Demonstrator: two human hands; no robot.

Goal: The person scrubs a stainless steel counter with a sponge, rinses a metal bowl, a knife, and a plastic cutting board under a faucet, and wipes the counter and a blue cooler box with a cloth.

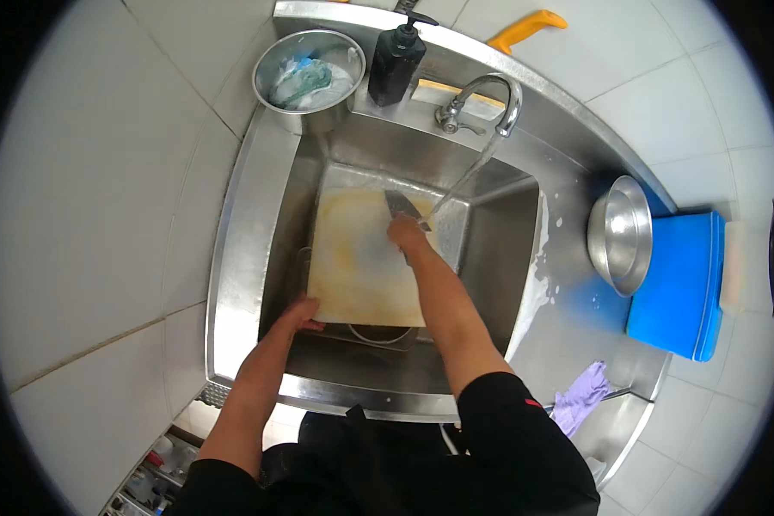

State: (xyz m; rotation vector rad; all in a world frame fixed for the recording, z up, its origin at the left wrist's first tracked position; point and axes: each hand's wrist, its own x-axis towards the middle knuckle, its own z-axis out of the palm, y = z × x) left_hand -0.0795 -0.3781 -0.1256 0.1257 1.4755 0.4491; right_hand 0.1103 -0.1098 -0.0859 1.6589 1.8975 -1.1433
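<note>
A worn, yellow-stained cutting board [364,258] lies tilted in a stainless steel sink [500,258]. My left hand [304,313] grips its near left corner, with the fingers partly under the edge. Over the board's right half, my right hand [407,233] is closed around a tool with a broad dark metal blade [400,204]; whether it is a knife or a scraper I cannot tell. Water [467,174] from the chrome faucet [509,109] falls beside that hand. Below the board's near edge, part of a clear container [387,338] shows; the rest is hidden.
A steel pot [322,119] with a green scouring pad [306,84] and suds stands at the back left, beside a black pump bottle [395,68]. Rightward are a steel bowl [621,235], a blue box [677,284] and a purple cloth or glove [582,396]. Foam [535,290] streaks the drainboard.
</note>
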